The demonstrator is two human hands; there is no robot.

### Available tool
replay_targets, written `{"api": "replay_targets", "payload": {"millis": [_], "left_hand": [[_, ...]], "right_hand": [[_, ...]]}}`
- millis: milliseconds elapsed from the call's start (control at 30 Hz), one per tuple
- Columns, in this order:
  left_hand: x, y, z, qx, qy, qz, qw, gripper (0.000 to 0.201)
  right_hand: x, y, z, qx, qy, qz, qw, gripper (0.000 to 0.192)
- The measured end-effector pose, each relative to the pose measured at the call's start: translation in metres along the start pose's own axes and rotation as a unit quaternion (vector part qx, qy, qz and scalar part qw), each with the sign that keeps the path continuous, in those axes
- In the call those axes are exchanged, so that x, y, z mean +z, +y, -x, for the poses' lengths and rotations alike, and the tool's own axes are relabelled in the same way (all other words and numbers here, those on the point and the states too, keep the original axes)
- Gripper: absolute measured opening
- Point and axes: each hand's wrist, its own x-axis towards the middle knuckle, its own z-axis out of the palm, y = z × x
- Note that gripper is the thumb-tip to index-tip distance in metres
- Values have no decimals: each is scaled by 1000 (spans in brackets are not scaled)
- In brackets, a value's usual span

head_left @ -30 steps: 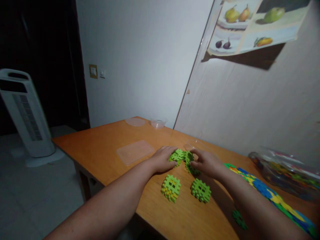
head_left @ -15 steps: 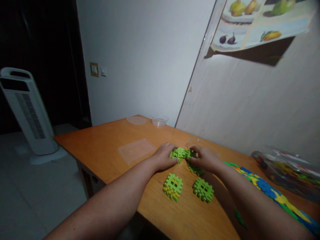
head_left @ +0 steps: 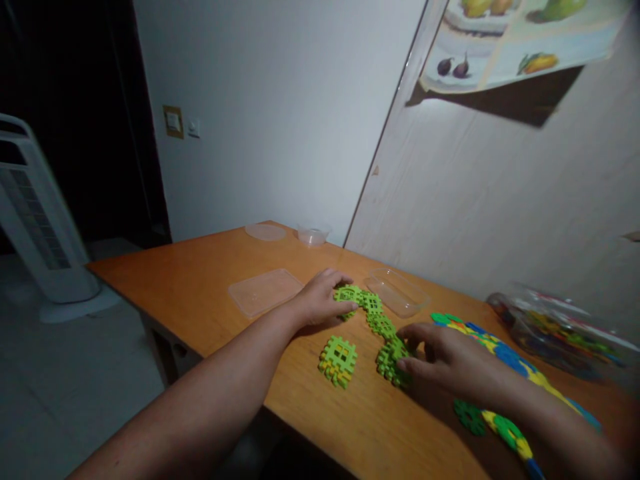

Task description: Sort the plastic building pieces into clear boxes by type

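My left hand (head_left: 323, 299) grips the far end of a row of linked green square interlocking blocks (head_left: 381, 325), its thumb and fingers on either side of a block (head_left: 348, 295). The row bends toward me across the table. At its near end, my right hand (head_left: 435, 353) has thumb and fingers closed about a stack of green interlocking blocks (head_left: 391, 363). How many it grips is hidden. Between my forearms lies another stack of interlocking blocks (head_left: 339, 360), green above and yellow below.
Behind the hands are a flat clear lid (head_left: 265, 292), a clear rectangular container (head_left: 397, 293), a round lid (head_left: 265, 232) and a clear bowl (head_left: 313, 236). On the right lie linked coloured pieces (head_left: 520, 368) and a clear bag of pieces (head_left: 560, 333). The table edge (head_left: 200, 357) runs along the left.
My right hand has moved from the row toward me, onto the near right stack of green blocks. My left hand stays on the row's far end. The view has shifted slightly right.
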Motion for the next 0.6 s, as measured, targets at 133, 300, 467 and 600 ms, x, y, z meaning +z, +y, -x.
{"api": "replay_targets", "payload": {"millis": [133, 300, 467, 600], "left_hand": [[-2, 6, 2, 0, -22, 30, 999, 48], [1, 13, 6, -22, -49, 138, 989, 51], [7, 14, 12, -78, -105, 321, 938, 58], [6, 14, 12, -118, -125, 383, 908, 67]], "right_hand": [[0, 0, -1, -3, 12, -4, 1000, 52], [-4, -10, -18, -52, 82, -33, 995, 53], [5, -37, -45, -142, 129, -14, 981, 50], [8, -52, -57, -170, 120, -22, 978, 41]]}}
